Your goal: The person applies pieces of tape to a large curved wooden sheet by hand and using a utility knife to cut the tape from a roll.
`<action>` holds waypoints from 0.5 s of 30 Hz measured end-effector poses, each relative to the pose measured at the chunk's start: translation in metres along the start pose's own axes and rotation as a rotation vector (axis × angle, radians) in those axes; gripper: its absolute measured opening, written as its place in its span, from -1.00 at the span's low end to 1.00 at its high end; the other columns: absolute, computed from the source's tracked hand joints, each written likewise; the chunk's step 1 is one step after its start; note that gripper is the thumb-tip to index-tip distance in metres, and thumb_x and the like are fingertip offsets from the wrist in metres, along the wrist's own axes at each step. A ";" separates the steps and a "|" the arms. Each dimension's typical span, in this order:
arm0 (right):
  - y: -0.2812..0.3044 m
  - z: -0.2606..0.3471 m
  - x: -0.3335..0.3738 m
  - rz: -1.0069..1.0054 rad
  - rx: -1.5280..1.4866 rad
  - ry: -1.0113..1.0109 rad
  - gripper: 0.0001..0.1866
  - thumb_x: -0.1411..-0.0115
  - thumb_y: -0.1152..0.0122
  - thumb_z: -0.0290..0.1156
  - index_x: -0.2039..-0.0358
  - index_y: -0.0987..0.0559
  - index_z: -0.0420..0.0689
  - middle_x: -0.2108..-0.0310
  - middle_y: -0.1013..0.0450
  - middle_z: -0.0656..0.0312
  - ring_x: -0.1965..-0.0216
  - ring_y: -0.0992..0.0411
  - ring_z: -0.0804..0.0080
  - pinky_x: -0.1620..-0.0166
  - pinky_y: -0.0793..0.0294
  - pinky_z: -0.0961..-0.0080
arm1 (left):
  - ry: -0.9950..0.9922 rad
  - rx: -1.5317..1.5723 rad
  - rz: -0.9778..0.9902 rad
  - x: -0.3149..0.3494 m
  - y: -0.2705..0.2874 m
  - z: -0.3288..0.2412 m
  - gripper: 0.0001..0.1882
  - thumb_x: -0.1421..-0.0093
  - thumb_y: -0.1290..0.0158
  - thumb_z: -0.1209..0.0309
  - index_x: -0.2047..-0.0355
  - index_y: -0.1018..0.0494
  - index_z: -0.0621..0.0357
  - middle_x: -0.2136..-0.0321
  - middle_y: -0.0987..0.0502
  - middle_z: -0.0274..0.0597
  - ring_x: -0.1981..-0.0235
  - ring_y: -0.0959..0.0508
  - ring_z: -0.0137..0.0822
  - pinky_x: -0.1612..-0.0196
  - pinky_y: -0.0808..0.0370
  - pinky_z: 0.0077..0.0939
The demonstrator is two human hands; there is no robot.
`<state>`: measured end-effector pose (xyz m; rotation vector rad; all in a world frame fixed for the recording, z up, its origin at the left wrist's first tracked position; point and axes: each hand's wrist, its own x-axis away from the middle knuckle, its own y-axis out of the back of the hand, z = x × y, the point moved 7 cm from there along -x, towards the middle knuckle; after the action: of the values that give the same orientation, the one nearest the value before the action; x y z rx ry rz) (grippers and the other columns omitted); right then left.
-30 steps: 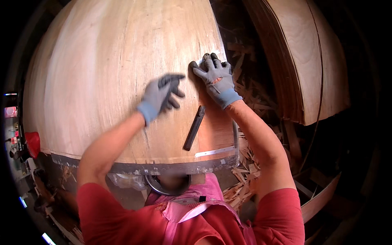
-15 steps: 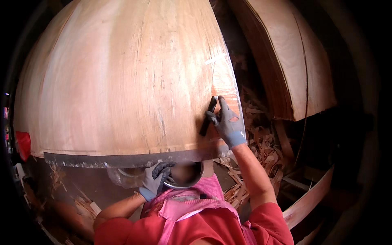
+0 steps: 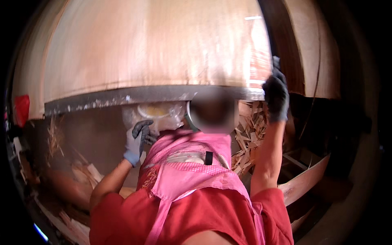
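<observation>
Veneer, a large thin sheet of pale reddish-brown wood (image 3: 155, 45), spread flat across the tabletop and covering it from the left edge to the right edge, its near border hanging just over the dark grey metal front edge of the tabletop (image 3: 134, 96), speckled with pale residue. Long axis of the sheet running left to right, grain likewise across, near border facing the body. Right hand (image 3: 275, 96) in a dark grey glove, raised at the tabletop's near right corner, fingers curled and closed over the sheet's edge there, probably to steady or square it against the corner; something dark and slim seems to poke up above the glove, too blurred to say what. Left hand (image 3: 139, 141) in a lighter grey glove, held low beneath the front edge, fingers bent but loose, clasping nothing visible, close beside a clear plastic bag with a round pale container (image 3: 157, 112) tucked under the tabletop, likely kept there within easy reach. Pink gingham apron (image 3: 192, 171) over a red shirt. Heap of pale wood offcuts and splinters (image 3: 249, 134) on the floor below the right corner. Further curved veneer sheets (image 3: 314, 53) stacked off to the right.
</observation>
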<state>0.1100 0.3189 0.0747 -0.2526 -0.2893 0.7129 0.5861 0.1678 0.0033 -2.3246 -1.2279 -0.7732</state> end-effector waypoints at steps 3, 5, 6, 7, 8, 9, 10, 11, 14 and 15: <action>-0.024 -0.007 0.067 0.064 -0.423 -0.082 -0.58 -0.32 -0.10 -0.35 -0.17 -0.37 -0.04 0.22 -0.43 0.29 0.23 -0.38 0.51 0.17 -0.47 0.54 | 0.049 -0.054 -0.031 0.006 0.029 0.017 -0.73 -0.37 0.02 0.36 -0.02 -0.45 0.15 0.38 -0.62 -0.14 0.52 -0.60 -0.42 0.51 -0.50 -0.60; -0.048 -0.037 0.101 0.007 -0.513 -0.292 -0.51 -0.33 -0.10 -0.32 -0.25 -0.30 -0.04 0.29 -0.43 0.28 0.33 -0.39 0.51 0.24 -0.46 0.57 | -0.005 -0.067 -0.084 0.002 0.044 0.033 -0.78 -0.36 0.00 0.37 0.04 -0.46 0.15 0.41 -0.62 -0.16 0.53 -0.59 -0.44 0.53 -0.49 -0.62; -0.053 -0.052 0.115 0.122 -0.584 -0.363 -0.48 -0.33 -0.10 -0.31 -0.27 -0.28 -0.04 0.32 -0.42 0.28 0.36 -0.39 0.51 0.29 -0.44 0.58 | 0.022 -0.079 -0.091 -0.003 0.048 0.040 -0.79 -0.36 0.01 0.38 0.05 -0.46 0.15 0.41 -0.62 -0.17 0.53 -0.59 -0.44 0.53 -0.49 -0.62; -0.064 -0.059 0.127 0.115 -0.562 -0.371 -0.48 -0.34 -0.09 -0.31 -0.28 -0.26 -0.07 0.35 -0.42 0.28 0.40 -0.38 0.51 0.33 -0.41 0.60 | 0.056 -0.094 -0.107 -0.006 0.052 0.048 -0.81 -0.36 0.01 0.39 0.07 -0.46 0.15 0.41 -0.62 -0.17 0.53 -0.59 -0.44 0.53 -0.48 -0.63; -0.081 -0.068 0.139 0.108 -0.541 -0.378 -0.47 -0.34 -0.09 -0.31 -0.28 -0.25 -0.09 0.38 -0.42 0.28 0.44 -0.36 0.52 0.37 -0.38 0.61 | 0.090 -0.110 -0.121 -0.008 0.056 0.054 -0.82 -0.36 0.01 0.40 0.08 -0.46 0.15 0.42 -0.62 -0.17 0.54 -0.59 -0.45 0.53 -0.48 -0.64; -0.087 -0.076 0.150 0.067 -0.481 -0.417 -0.43 -0.28 -0.16 -0.32 -0.26 -0.26 -0.13 0.41 -0.40 0.27 0.46 -0.35 0.52 0.39 -0.37 0.60 | 0.107 -0.159 -0.102 -0.008 0.057 0.059 -0.85 -0.34 0.02 0.46 0.12 -0.46 0.15 0.37 -0.62 -0.17 0.49 -0.60 -0.48 0.53 -0.48 -0.64; -0.095 -0.084 0.157 0.035 -0.420 -0.460 -0.39 -0.22 -0.22 -0.34 -0.25 -0.26 -0.18 0.44 -0.39 0.26 0.49 -0.34 0.52 0.41 -0.35 0.58 | 0.148 -0.249 -0.083 -0.007 0.060 0.069 -0.83 -0.32 0.01 0.46 0.09 -0.45 0.16 0.34 -0.62 -0.16 0.45 -0.61 -0.45 0.49 -0.51 -0.59; -0.103 -0.092 0.168 0.114 -0.328 -0.524 -0.38 -0.20 -0.24 -0.35 -0.23 -0.28 -0.20 0.43 -0.39 0.26 0.49 -0.34 0.51 0.40 -0.36 0.58 | 0.190 -0.340 -0.061 -0.007 0.064 0.083 -0.79 -0.30 0.00 0.46 0.07 -0.45 0.17 0.31 -0.63 -0.15 0.41 -0.62 -0.42 0.45 -0.54 -0.54; -0.111 -0.125 0.207 0.297 -0.213 -0.743 -0.46 -0.20 -0.20 -0.40 -0.17 -0.32 -0.26 0.43 -0.37 0.26 0.49 -0.34 0.49 0.39 -0.36 0.58 | 0.122 -0.762 -0.011 -0.026 0.075 0.149 -0.64 -0.20 -0.14 0.39 0.00 -0.45 0.17 0.24 -0.62 -0.18 0.33 -0.63 -0.37 0.34 -0.53 -0.47; -0.122 -0.128 0.215 0.277 -0.197 -0.823 -0.53 -0.23 -0.15 -0.39 -0.12 -0.35 -0.25 0.43 -0.36 0.26 0.48 -0.34 0.49 0.40 -0.36 0.58 | 0.100 -0.818 -0.001 -0.036 0.071 0.165 -0.61 -0.19 -0.16 0.35 -0.01 -0.45 0.17 0.22 -0.61 -0.18 0.28 -0.62 -0.35 0.27 -0.53 -0.44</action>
<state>0.3828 0.3581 0.0325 -0.1753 -1.1275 1.0443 0.6763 0.2018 -0.1528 -2.8312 -0.9696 -1.6038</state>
